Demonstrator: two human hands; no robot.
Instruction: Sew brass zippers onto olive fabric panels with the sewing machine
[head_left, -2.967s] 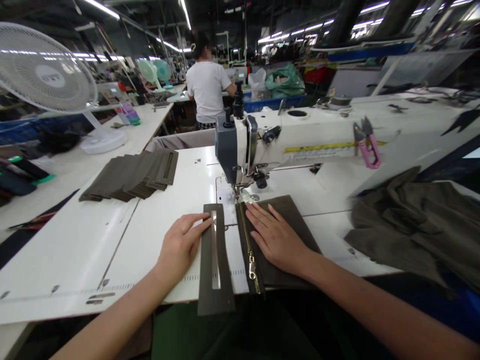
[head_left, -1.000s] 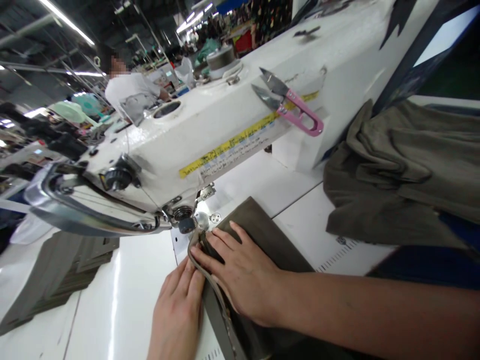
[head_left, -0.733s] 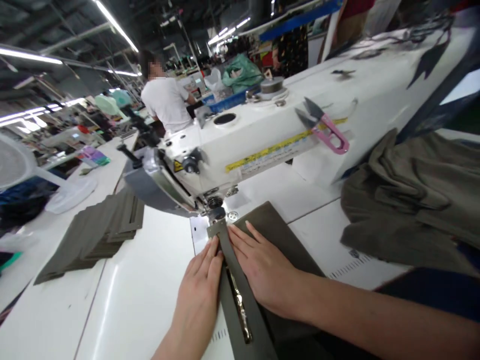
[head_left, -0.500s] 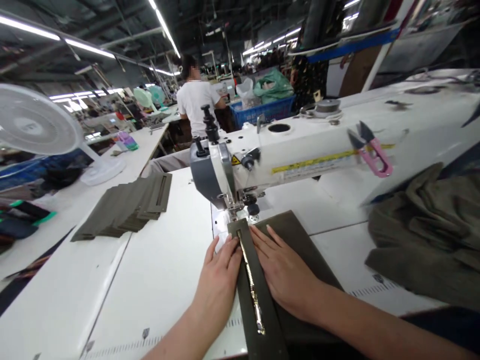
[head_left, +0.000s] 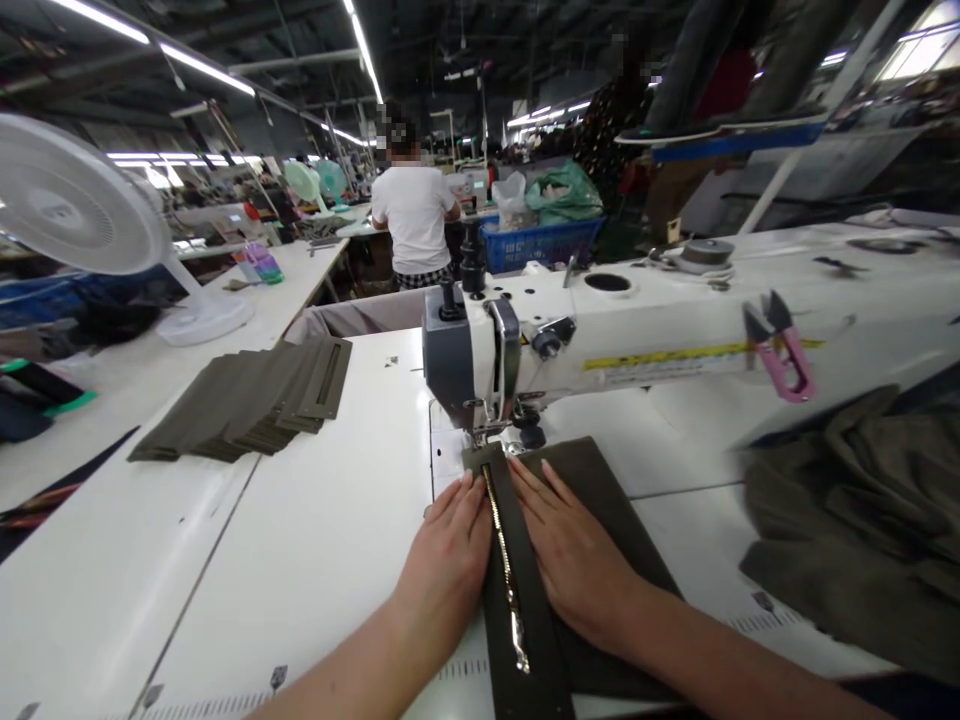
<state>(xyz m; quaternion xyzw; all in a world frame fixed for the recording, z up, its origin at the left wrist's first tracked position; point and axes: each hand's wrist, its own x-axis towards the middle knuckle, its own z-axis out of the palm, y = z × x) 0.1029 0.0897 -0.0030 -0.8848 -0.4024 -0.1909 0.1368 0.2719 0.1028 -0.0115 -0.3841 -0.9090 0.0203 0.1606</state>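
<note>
Under the needle area of a white sewing machine (head_left: 637,330) lies a dark olive fabric strip (head_left: 495,620) with a gold metal zipper (head_left: 505,560) in its long slot. My left hand (head_left: 448,550) rests along the strip's left edge, fingers stretched forward and close together. On the other side, my right hand (head_left: 574,555) lies flat, its fingertips by the strip's right edge and its palm over a larger olive panel (head_left: 592,480). Both hands press down without grasping. The strip's far end reaches the presser foot (head_left: 484,437).
A fanned stack of olive slotted pieces (head_left: 240,400) lies left on the table. Pink thread snips (head_left: 784,360) sit against the machine arm. Crumpled olive cloth (head_left: 855,530) is at right. A white fan (head_left: 82,200) stands at far left; a person in a white shirt (head_left: 416,215) is ahead.
The view has shifted, so the machine appears farther right and slightly lower. My hands keep nearly the same places on the strip; my left fingers are drawn closer together. Machine light no longer glows brightly.
</note>
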